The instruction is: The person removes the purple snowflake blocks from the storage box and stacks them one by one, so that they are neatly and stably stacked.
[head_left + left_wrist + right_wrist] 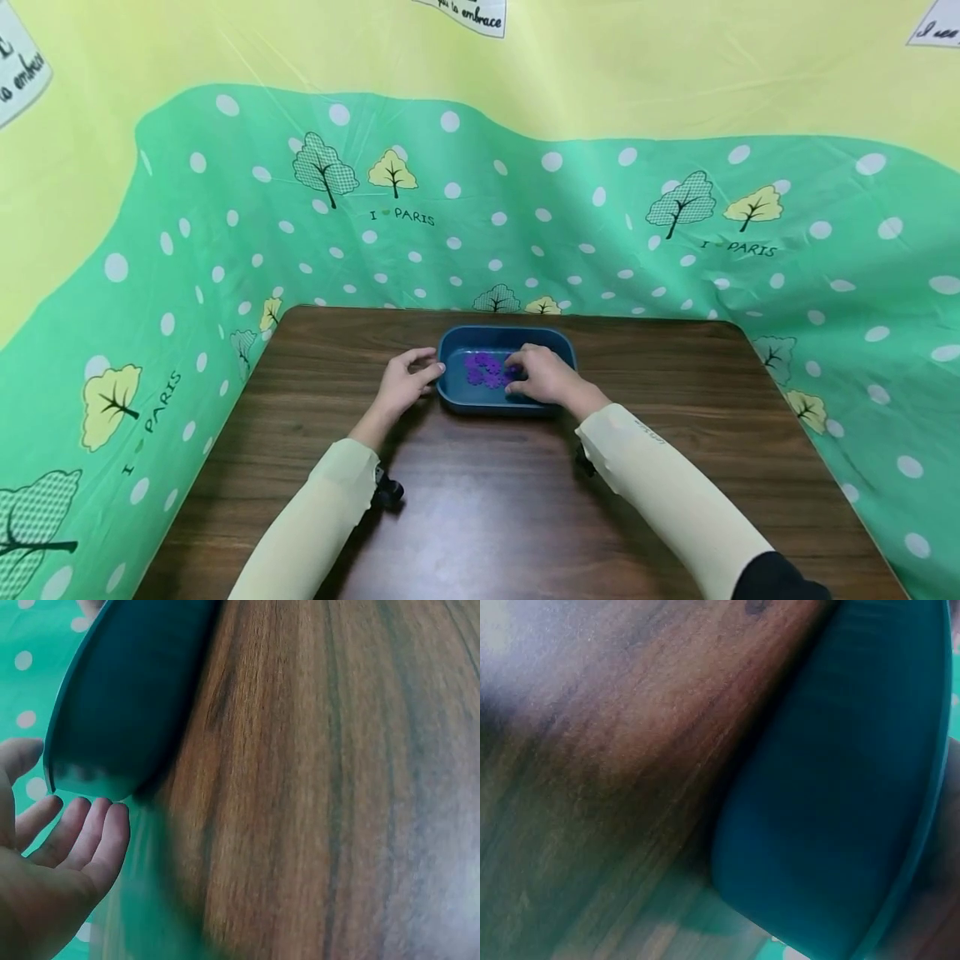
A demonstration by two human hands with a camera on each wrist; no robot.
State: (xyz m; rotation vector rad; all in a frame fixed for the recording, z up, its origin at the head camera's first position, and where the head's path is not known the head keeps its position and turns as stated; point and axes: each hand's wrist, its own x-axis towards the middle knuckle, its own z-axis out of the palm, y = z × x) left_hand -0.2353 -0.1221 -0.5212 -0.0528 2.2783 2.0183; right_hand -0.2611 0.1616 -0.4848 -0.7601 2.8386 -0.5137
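Note:
A dark blue oblong tray (465, 406) stands near the far edge of the table, with several small purple pieces (486, 371) lying in its middle; their exact shape is too small to tell. My left hand (407, 381) is at the tray's left end, its fingertips at the outer wall. In the left wrist view, the loosely bent fingers (109, 844) reach the tray's end wall (97, 780), with the thumb by the rim. My right hand (545, 372) reaches over the right part of the tray, thumb and forefinger apart beside the purple pieces. In the right wrist view the tray wall (825, 795) hides most of that hand.
The brown wood-grain table (480, 500) extends around the tray and towards the front. A green and yellow printed cloth (525, 183) hangs behind it and at both sides. Small dark wrist devices (388, 492) sit under the pale sleeves.

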